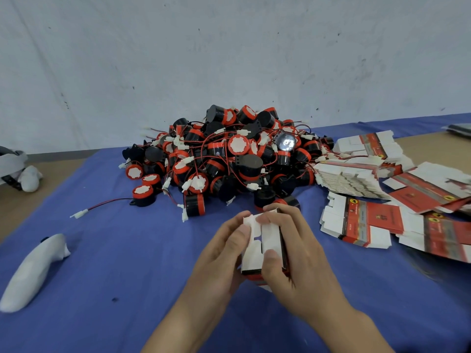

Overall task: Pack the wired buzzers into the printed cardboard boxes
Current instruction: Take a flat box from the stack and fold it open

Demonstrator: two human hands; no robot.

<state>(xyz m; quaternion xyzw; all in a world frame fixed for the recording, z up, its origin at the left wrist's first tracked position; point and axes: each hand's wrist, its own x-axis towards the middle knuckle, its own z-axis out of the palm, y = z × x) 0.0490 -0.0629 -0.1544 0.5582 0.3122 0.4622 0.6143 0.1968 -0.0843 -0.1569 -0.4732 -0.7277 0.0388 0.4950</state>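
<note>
A person's two bare hands close around a small printed cardboard box just in front of a pile of wired buzzers heaped on a blue cloth. The left hand cups the box from its left side, fingers curled under it and thumb lying on a white flap. The right hand grips it from the other side, forefinger bent over the far end and thumb pressing down on the near flap. The box's white end flaps face the camera, with a dark edge and a strip of red print showing along its right and lower sides. Whether a buzzer already sits inside cannot be told. The pile itself is a tangle of black drums with red bands, white faces, thin red-and-black leads and white plug connectors. One stray buzzer lies at the pile's near-left edge, its lead stretched out leftward to a white connector. To the right of the pile, stacks of flattened boxes, red, black and white, fan out across the cloth, the nearest of them touching the heap. Well to the left of the pile and nearer the camera lies a white handheld controller. Behind the pile rises a scuffed pale wall.
</note>
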